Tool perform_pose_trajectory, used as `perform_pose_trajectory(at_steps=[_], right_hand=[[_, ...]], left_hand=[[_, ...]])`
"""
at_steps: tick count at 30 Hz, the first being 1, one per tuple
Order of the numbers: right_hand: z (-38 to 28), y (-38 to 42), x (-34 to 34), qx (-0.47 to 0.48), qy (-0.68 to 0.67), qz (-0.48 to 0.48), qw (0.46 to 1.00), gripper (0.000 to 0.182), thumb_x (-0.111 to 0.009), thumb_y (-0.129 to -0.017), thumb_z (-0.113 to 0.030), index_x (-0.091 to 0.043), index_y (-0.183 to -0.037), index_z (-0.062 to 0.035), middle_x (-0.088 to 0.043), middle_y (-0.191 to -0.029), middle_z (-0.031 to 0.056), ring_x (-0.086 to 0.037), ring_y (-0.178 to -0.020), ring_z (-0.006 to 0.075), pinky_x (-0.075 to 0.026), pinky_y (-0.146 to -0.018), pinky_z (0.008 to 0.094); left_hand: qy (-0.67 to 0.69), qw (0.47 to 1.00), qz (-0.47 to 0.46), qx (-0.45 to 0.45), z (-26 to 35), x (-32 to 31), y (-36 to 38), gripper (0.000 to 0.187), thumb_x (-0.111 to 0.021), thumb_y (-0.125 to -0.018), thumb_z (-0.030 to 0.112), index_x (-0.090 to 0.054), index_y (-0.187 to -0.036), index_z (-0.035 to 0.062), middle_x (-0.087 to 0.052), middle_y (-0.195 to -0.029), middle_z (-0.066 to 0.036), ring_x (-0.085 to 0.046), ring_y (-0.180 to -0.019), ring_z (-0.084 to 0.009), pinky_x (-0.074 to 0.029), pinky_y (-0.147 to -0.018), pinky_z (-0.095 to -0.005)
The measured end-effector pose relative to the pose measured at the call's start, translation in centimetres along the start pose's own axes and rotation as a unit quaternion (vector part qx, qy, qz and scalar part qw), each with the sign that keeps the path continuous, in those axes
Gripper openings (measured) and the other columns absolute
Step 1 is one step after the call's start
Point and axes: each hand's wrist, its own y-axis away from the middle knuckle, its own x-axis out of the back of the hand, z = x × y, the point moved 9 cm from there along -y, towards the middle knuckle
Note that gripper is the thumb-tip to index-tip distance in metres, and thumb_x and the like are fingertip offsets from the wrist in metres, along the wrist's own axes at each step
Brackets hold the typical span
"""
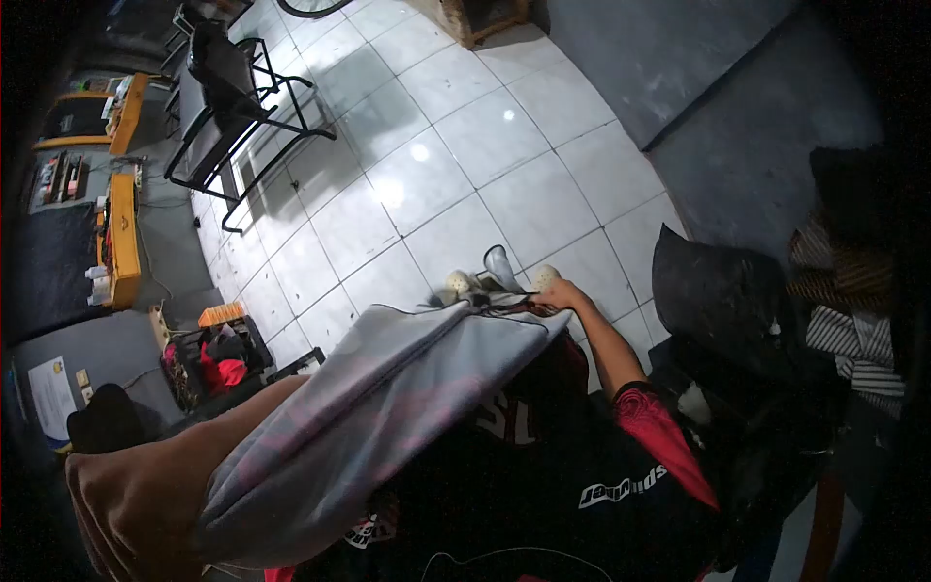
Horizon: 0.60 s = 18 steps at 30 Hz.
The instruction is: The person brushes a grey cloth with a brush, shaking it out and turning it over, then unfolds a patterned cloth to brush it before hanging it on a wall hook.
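Note:
A large grey cloth [378,407] with faint pink patches stretches across my front from lower left to centre. My right hand [558,295] is closed on its upper right corner, where dark edging bunches up. My left hand is hidden, with the grey cloth and a brown cloth [145,485] spread over that side. Below the bunched edge, my shoes [546,277] show in part on the floor.
Black metal-framed chairs [223,116] stand on the white tiled floor [436,155] at the upper left. Orange shelves [123,238] and a crate [223,359] with red and black items are at the left. A dark cushion-like object [718,291] and striped cloths [853,349] lie right.

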Motion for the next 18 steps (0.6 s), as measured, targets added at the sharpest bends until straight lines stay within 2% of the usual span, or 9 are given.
perform_pose_trajectory(at_steps=[4, 7, 8, 9, 11, 13, 16, 17, 18], right_hand=[[2.6, 3.7, 3.0, -0.154, 0.207, 0.238, 0.936, 0.036, -0.055, -0.076, -0.037, -0.062, -0.067, -0.0024, -0.061, -0.066, 0.0156, -0.061, -0.066, 0.0304, -0.047, -0.059, 0.0374], [3.0, 5.0, 4.7, -0.177, 0.026, 0.283, 0.942, 0.035, -0.052, -0.078, -0.034, -0.061, -0.070, -0.0003, -0.060, -0.068, 0.0179, -0.059, -0.070, 0.0340, -0.046, -0.059, 0.0392], [-1.1, 6.0, 6.3, -0.050, -0.021, 0.294, 0.954, 0.035, -0.051, -0.079, -0.032, -0.060, -0.070, 0.0006, -0.059, -0.069, 0.0202, -0.058, -0.071, 0.0368, -0.045, -0.060, 0.0399], [-4.4, 7.0, 7.7, 0.017, -0.091, 0.304, 0.948, 0.037, -0.051, -0.081, -0.032, -0.059, -0.071, 0.0026, -0.059, -0.067, 0.0187, -0.060, -0.067, 0.0315, -0.044, -0.058, 0.0366], [-12.1, 10.1, 9.6, 0.153, -0.253, 0.245, 0.923, 0.033, -0.047, -0.087, -0.029, -0.056, -0.079, 0.0012, -0.054, -0.065, 0.0028, -0.049, -0.058, 0.0096, -0.041, -0.054, 0.0248], [-17.2, 13.0, 9.0, 0.151, -0.352, 0.139, 0.913, 0.038, -0.048, -0.085, -0.036, -0.056, -0.094, -0.0003, -0.059, -0.079, 0.0080, -0.055, -0.074, 0.0153, -0.044, -0.066, 0.0292], [-24.5, 19.0, 9.2, 0.446, -0.501, 0.101, 0.735, 0.045, -0.047, -0.085, -0.037, -0.049, -0.107, 0.0017, -0.058, -0.096, 0.0088, -0.054, -0.088, 0.0180, -0.042, -0.079, 0.0292], [-26.6, 20.6, 10.1, 0.497, -0.318, 0.169, 0.790, 0.045, -0.044, -0.085, -0.041, -0.051, -0.103, 0.0004, -0.059, -0.092, 0.0104, -0.055, -0.085, 0.0198, -0.043, -0.076, 0.0308], [-25.7, 17.9, 8.9, 0.410, -0.243, 0.138, 0.868, 0.046, -0.043, -0.085, -0.042, -0.052, -0.099, 0.0004, -0.058, -0.088, 0.0121, -0.055, -0.083, 0.0227, -0.042, -0.074, 0.0322]], left_hand=[[-0.025, 0.996, 0.081, -0.016, 0.4, 1.2, 0.0, 0.040, -0.048, -0.074, -0.004, -0.028, -0.042, 0.0104, -0.028, -0.037, 0.000, -0.030, -0.025, -0.0113, -0.025, -0.026, -0.0252], [-0.050, 0.987, 0.153, -0.023, -0.4, 2.5, 0.4, 0.042, -0.048, -0.074, -0.005, -0.027, -0.041, 0.0109, -0.027, -0.036, 0.000, -0.030, -0.024, -0.0115, -0.024, -0.026, -0.0253], [-0.055, 0.984, 0.168, -0.024, -0.8, 2.8, 0.5, 0.043, -0.048, -0.074, -0.005, -0.027, -0.041, 0.0111, -0.026, -0.036, 0.000, -0.029, -0.024, -0.0115, -0.024, -0.026, -0.0254], [-0.063, 0.981, 0.184, -0.026, -1.3, 3.3, 0.6, 0.044, -0.048, -0.074, -0.005, -0.026, -0.040, 0.0113, -0.026, -0.036, 0.000, -0.029, -0.024, -0.0116, -0.024, -0.026, -0.0254], [-0.083, 0.977, 0.196, -0.020, -3.0, 3.8, 0.7, 0.045, -0.048, -0.074, -0.005, -0.025, -0.039, 0.0116, -0.025, -0.035, 0.001, -0.029, -0.023, -0.0117, -0.024, -0.025, -0.0255], [-0.125, 0.975, 0.186, -0.010, -4.7, 4.0, 0.6, 0.045, -0.048, -0.073, -0.009, -0.023, -0.040, 0.0112, -0.032, -0.036, -0.001, -0.033, -0.025, -0.0101, -0.024, -0.026, -0.0233], [-0.168, 0.967, 0.189, -0.029, -6.1, 4.6, 0.2, 0.043, -0.046, -0.073, -0.008, -0.025, -0.041, 0.0111, -0.032, -0.035, -0.001, -0.032, -0.025, -0.0102, -0.026, -0.026, -0.0237], [-0.183, 0.963, 0.196, -0.036, -6.0, 4.8, 0.0, 0.042, -0.046, -0.073, -0.007, -0.026, -0.042, 0.0109, -0.032, -0.035, 0.000, -0.032, -0.025, -0.0103, -0.027, -0.027, -0.0237], [-0.197, 0.958, 0.204, -0.042, -5.8, 5.0, -0.1, 0.040, -0.046, -0.073, -0.006, -0.027, -0.043, 0.0107, -0.032, -0.035, 0.000, -0.033, -0.025, -0.0104, -0.029, -0.027, -0.0238]])
